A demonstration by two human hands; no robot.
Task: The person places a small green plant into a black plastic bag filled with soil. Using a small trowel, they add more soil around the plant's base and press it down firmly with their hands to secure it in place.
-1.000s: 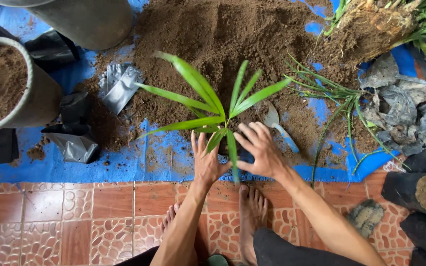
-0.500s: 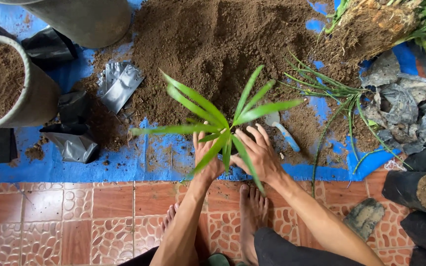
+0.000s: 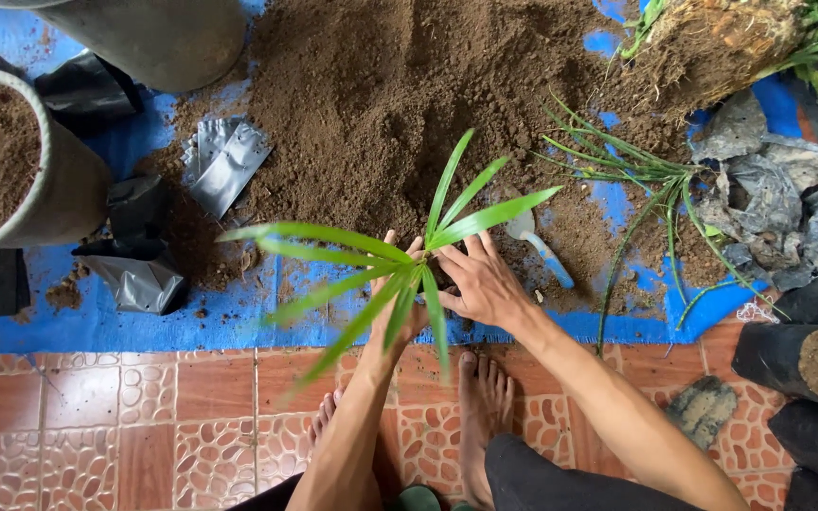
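Seedling point(image 3: 409, 260) leaves swung lower since earlier. Left hand point(image 3: 400, 303), right hand point(image 3: 480, 279) cupped around its base, fingers curled narrow, pressing soil between fingertips.

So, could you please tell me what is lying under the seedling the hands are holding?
Under the seedling lie the blue tarp and loose soil. The left hand and right hand cover its base, so any pot or bag there cannot be seen.

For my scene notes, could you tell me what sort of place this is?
Probably a home or small nursery potting spot: a soil heap on a blue tarp over a tiled floor, with black grow bags of soil alongside.
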